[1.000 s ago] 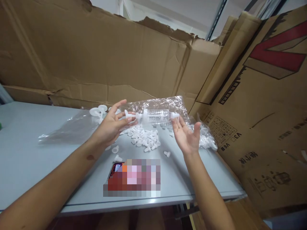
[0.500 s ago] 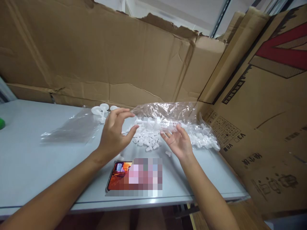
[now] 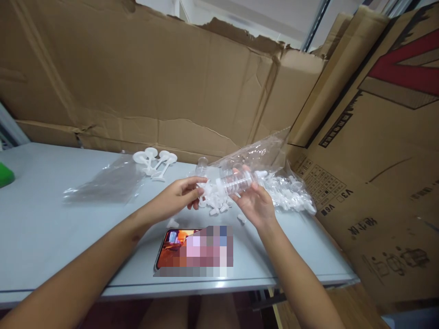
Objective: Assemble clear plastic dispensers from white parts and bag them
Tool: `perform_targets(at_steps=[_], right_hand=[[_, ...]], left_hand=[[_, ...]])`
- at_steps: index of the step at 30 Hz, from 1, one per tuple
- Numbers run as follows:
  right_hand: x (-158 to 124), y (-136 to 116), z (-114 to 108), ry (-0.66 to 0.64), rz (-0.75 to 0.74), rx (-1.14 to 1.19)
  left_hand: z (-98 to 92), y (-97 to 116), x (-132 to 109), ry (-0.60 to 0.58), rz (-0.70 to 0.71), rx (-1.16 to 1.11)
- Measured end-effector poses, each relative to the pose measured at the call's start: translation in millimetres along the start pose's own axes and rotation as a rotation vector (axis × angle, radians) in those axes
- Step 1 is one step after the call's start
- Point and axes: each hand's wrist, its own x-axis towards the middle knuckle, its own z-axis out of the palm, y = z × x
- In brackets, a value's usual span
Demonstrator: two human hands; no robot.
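My right hand (image 3: pixel 255 198) holds a clear plastic syringe (image 3: pixel 236 183) with marks along its barrel, lying sideways over the table. My left hand (image 3: pixel 183 194) is closed at the syringe's left end, its fingertips pinching the white plunger there; the fingers partly hide that end. Beneath and behind the hands lies a heap of small white plastic caps (image 3: pixel 214 203). Another clear barrel (image 3: pixel 202 165) stands behind my left hand. Several white plungers (image 3: pixel 164 160) with round ends lie to the left.
A flat clear bag (image 3: pixel 103 183) lies at the left, and an open bag of white pieces (image 3: pixel 291 194) at the right. A phone (image 3: pixel 171 251) lies near the table's front edge. Cardboard (image 3: pixel 154 82) walls the back; a printed box (image 3: pixel 377 183) stands at the right.
My left hand has moved right and down, closing from open fingers onto the syringe's end. My right hand still holds the syringe, now tilted a little. The plungers at left are more visible.
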Motion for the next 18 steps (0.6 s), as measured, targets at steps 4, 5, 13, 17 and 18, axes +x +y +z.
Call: perform_targets(at_steps=[4,5,13,17,18], right_hand=[[-1.4,-0.9,2.7,0.010,-0.010,0.020],[-1.4,-1.3,2.6,0.024,-0.015,0.021],[2.9,-5.1,-4.5,0.154,-0.040,0.048],[3.2,-5.8,-3.6,0.199,-0.044,0.023],[3.1,-4.7,-2.8,0.202,-0.041,0.021]], left_hand=[[0.5,3.0,0.0,-0.023,-0.070,-0.063],[0.6,2.9,0.2,-0.005,-0.064,-0.075],[-3.5,-5.9,4.9,0.149,0.060,-0.102],[-6.3,-9.5,5.5,0.179,0.096,-0.111],[-5.2,-9.3,5.2,0.177,0.089,-0.115]])
